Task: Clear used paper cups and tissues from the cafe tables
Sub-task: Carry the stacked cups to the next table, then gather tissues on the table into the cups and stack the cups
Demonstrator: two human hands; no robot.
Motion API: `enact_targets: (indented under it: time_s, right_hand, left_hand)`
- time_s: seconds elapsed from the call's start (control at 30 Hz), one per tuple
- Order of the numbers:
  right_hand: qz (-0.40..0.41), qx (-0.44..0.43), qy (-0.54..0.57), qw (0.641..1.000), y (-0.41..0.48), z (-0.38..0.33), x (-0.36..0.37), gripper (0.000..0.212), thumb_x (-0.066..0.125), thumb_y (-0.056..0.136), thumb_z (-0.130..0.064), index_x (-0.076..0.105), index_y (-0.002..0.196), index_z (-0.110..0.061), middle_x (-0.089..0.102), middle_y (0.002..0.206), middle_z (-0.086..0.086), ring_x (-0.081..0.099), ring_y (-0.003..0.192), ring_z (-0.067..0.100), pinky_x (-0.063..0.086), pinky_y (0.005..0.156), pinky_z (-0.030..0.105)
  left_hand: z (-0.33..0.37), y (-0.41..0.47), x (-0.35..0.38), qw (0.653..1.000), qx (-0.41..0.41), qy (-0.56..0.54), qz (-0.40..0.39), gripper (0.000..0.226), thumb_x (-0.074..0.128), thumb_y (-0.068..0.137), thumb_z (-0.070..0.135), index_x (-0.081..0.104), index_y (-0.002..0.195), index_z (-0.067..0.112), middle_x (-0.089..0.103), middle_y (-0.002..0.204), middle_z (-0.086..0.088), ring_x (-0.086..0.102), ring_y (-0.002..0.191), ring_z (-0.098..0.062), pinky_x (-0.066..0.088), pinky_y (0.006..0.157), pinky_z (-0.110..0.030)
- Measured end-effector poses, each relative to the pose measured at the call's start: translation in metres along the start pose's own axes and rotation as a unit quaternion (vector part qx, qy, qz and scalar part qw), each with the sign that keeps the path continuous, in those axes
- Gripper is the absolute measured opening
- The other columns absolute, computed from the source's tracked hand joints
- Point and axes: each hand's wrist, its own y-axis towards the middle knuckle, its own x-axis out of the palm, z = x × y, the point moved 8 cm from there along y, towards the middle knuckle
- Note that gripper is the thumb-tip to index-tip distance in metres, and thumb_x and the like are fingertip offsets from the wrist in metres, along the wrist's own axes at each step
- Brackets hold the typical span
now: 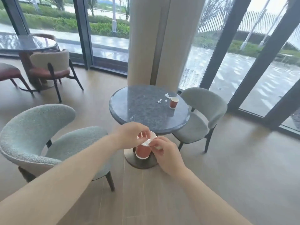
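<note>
No legible text, label, brand, number or sign anywhere. Far red paper cup [174, 102] and near red paper cup [142, 152]: sides plain or too blurred to read.

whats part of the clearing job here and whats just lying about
Job: held cup in the left hand, tissue in the right hand, table cup, tissue scraps on the round table.
Just there: grey chairs, far table, pillar.

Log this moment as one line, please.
left hand: holds red cup | right hand: pinches tissue at rim | table: second cup, tissue scraps
</note>
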Motion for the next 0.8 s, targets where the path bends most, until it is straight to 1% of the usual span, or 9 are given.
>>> enact_targets:
  time_s: [0.1, 0.2, 0.27, 0.37, 0.47, 0.53, 0.57, 0.67, 0.8]
  right_hand:
    - [0.015, -0.001, -0.013, 1.000, 0.007, 0.017, -0.029, 0.017, 0.063, 0.080, -0.003, 0.068, 0.085, -0.019, 0.058, 0.090, -0.016, 0.055, 0.079, 0.004, 0.050, 0.069, 0.023]
    - [0.023, -0.007, -0.014, 1.000, 0.021, 0.033, -0.048, 0.017, 0.063, 0.081, -0.003, 0.068, 0.085, -0.019, 0.060, 0.091, -0.013, 0.058, 0.078, 0.006, 0.051, 0.070, 0.025]
    - [0.025, -0.011, -0.016, 1.000, 0.033, 0.046, -0.055, 0.015, 0.063, 0.082, -0.004, 0.068, 0.085, -0.018, 0.062, 0.092, -0.009, 0.059, 0.077, 0.008, 0.052, 0.070, 0.028]
    - [0.030, -0.012, -0.021, 0.999, 0.059, 0.068, -0.061, 0.014, 0.063, 0.082, -0.004, 0.068, 0.085, -0.016, 0.063, 0.093, -0.007, 0.059, 0.077, 0.007, 0.051, 0.070, 0.025]
    - [0.020, -0.011, -0.025, 0.999, 0.096, 0.094, -0.059, 0.014, 0.062, 0.081, -0.002, 0.068, 0.085, -0.014, 0.063, 0.094, -0.005, 0.059, 0.078, 0.006, 0.051, 0.072, 0.021]
    - [0.006, -0.010, -0.028, 1.000, 0.127, 0.112, -0.057, 0.014, 0.062, 0.082, -0.002, 0.067, 0.086, -0.014, 0.063, 0.096, -0.006, 0.060, 0.081, 0.008, 0.051, 0.073, 0.021]
    - [0.002, -0.011, -0.030, 0.999, 0.143, 0.121, -0.056, 0.014, 0.062, 0.082, -0.002, 0.067, 0.086, -0.015, 0.062, 0.096, -0.007, 0.059, 0.082, 0.007, 0.051, 0.072, 0.020]
    - [0.000, -0.014, -0.034, 0.999, 0.196, 0.151, -0.061, 0.015, 0.063, 0.082, -0.001, 0.066, 0.087, -0.014, 0.062, 0.097, -0.006, 0.058, 0.082, 0.003, 0.048, 0.070, 0.012]
    - [0.003, -0.033, -0.043, 0.998, 0.264, 0.184, -0.072, 0.015, 0.063, 0.082, -0.001, 0.067, 0.088, -0.014, 0.063, 0.097, -0.006, 0.058, 0.082, 0.002, 0.049, 0.071, 0.013]
  left_hand:
    - [0.022, 0.031, 0.003, 0.999, 0.027, 0.020, -0.004, 0.009, 0.059, 0.083, 0.025, 0.062, 0.084, 0.033, 0.059, 0.079, 0.019, 0.055, 0.075, -0.001, 0.042, 0.068, -0.018]
    - [0.027, 0.062, 0.002, 0.999, 0.033, 0.032, 0.003, 0.009, 0.059, 0.082, 0.026, 0.063, 0.083, 0.034, 0.057, 0.076, 0.020, 0.053, 0.072, 0.001, 0.035, 0.063, -0.012]
    - [0.024, 0.084, 0.004, 0.999, 0.030, 0.034, 0.004, 0.008, 0.059, 0.081, 0.027, 0.063, 0.083, 0.035, 0.057, 0.076, 0.020, 0.053, 0.072, 0.002, 0.035, 0.063, -0.012]
    - [0.018, 0.120, 0.009, 0.999, 0.036, 0.039, -0.004, 0.008, 0.059, 0.081, 0.028, 0.063, 0.084, 0.034, 0.059, 0.079, 0.018, 0.054, 0.074, -0.001, 0.035, 0.062, -0.011]
    - [0.007, 0.162, 0.011, 0.999, 0.041, 0.034, -0.011, 0.010, 0.059, 0.081, 0.027, 0.065, 0.086, 0.034, 0.066, 0.086, 0.013, 0.058, 0.078, -0.004, 0.044, 0.070, -0.020]
    - [-0.004, 0.194, 0.007, 0.998, 0.046, 0.032, -0.016, 0.011, 0.059, 0.082, 0.026, 0.066, 0.087, 0.032, 0.068, 0.089, 0.011, 0.059, 0.080, -0.007, 0.048, 0.075, -0.026]
    - [-0.010, 0.212, 0.005, 0.998, 0.047, 0.030, -0.018, 0.012, 0.058, 0.083, 0.025, 0.067, 0.088, 0.031, 0.069, 0.090, 0.011, 0.060, 0.082, -0.007, 0.048, 0.076, -0.027]
    - [-0.032, 0.267, -0.008, 0.999, 0.041, 0.027, -0.015, 0.015, 0.057, 0.083, 0.022, 0.067, 0.092, 0.030, 0.069, 0.093, 0.009, 0.061, 0.086, -0.009, 0.048, 0.079, -0.029]
    - [-0.064, 0.334, -0.018, 0.999, 0.031, 0.031, -0.019, 0.017, 0.056, 0.082, 0.020, 0.066, 0.092, 0.029, 0.069, 0.093, 0.007, 0.061, 0.087, -0.010, 0.049, 0.082, -0.032]
